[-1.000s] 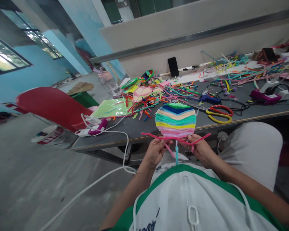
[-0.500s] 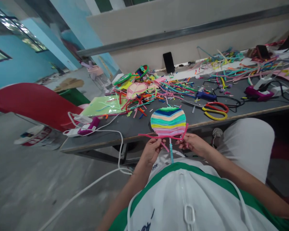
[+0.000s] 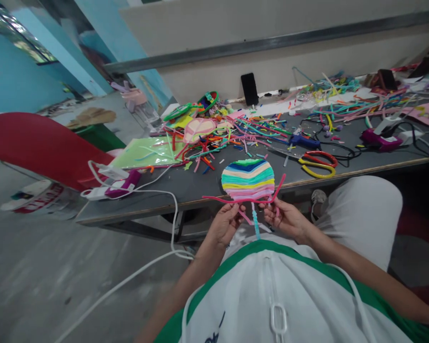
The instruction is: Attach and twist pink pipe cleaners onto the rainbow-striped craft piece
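Observation:
A round craft piece (image 3: 248, 180) covered in stripes of pipe cleaner, from green and blue at the top to pink at the bottom, is held just over the table's front edge. Across its lower edge runs a hot-pink pipe cleaner (image 3: 219, 198), its right end bent upward. My left hand (image 3: 225, 221) pinches this pipe cleaner at the lower left of the piece. On the other side, the fingers of my right hand (image 3: 285, 218) close on it at the lower right. A twisted turquoise stem (image 3: 256, 224) hangs between my hands. Short pink ends stick out below, partly hidden by my fingers.
Scissors (image 3: 316, 164) with red and yellow handles lie right of the piece, near a blue glue gun (image 3: 303, 140). Loose pipe cleaners cover the table behind. A phone (image 3: 249, 89) leans on the wall. A white cable (image 3: 176, 214) hangs over the front edge at left.
The right end of the hot-pink pipe cleaner now points farther up and outward, and my right hand has shifted slightly left. The camera view has turned a little. Both hands keep their grip.

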{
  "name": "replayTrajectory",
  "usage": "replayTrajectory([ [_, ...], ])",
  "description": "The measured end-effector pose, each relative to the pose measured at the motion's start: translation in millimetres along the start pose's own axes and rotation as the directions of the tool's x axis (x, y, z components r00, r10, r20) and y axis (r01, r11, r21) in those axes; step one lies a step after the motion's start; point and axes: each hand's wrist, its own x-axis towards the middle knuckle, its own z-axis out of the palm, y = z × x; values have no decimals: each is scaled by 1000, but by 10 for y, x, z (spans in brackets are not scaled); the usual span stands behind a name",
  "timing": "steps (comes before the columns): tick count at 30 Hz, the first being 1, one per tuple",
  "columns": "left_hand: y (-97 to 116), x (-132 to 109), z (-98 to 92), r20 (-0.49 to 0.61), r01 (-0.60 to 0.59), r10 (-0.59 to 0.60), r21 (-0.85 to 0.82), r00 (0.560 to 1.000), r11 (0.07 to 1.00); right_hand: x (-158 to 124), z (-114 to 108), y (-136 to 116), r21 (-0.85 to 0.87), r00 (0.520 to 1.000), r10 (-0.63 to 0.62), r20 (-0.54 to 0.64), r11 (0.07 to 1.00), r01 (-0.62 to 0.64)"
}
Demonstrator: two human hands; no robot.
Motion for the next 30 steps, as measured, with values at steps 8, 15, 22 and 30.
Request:
replayTrajectory([
  [8,-3,-14,6,8,36,-36,-24,999,999,37,-40,-21,-24,998,-46,43,999,47],
  [15,-21,-2,-62,63,119,-115,-78,991,990,81,-105,-14,-24,995,-71,73,997,73],
  [22,-36,33,-131,122,171,-159,-97,980,980,77,-86,-19,-28,999,-38,34,999,39],
  [30,-67,30,-113,139,132,-115,-116,984,984,80,-61,-25,-29,1000,-14,-18,1000,13],
])
